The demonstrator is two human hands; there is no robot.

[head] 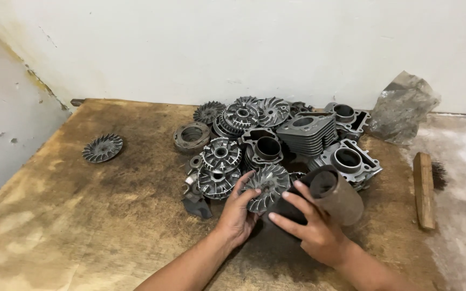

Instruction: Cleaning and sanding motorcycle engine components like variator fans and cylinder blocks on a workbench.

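Observation:
My left hand (237,210) grips a grey finned metal disc (267,186) by its left rim, holding it tilted up at the front of a pile of engine parts. My right hand (311,226) lies beside it, fingers spread over a dark object under the disc's right side, touching the disc. A rusty brown metal sleeve (338,195) lies on its side just above my right hand. Behind them are finned cylinder blocks (308,132), a second cylinder block (349,160) and several finned pulley discs (220,156).
The worn wooden table (82,215) stands in a white wall corner. A single finned disc (102,147) lies apart at the left. A wooden brush (424,194) rests at the right edge, and a crumpled plastic bag (403,108) sits by the wall.

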